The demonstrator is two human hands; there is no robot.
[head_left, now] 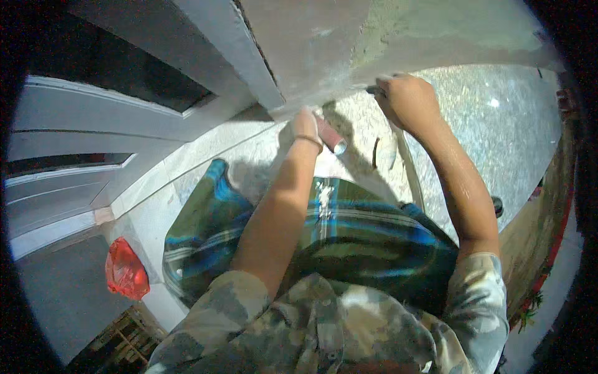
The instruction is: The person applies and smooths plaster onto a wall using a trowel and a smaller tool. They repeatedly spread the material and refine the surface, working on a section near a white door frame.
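Ahead, the right hand (408, 101) curls leftward.

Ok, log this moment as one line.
left hand: at reddish-brown roll, grip unclear | right hand: closed on dark object, close to wall | red plastic bag: off to the left

Dark object (373, 90) mostly hidden by right hand (406, 98), upper centre, left hand (305, 124) blurred, shirt (367, 324) cut off at lower edge

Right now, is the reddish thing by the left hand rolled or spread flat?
Rolled: the reddish thing forms a tube, its round, pale end showing near the left hand.
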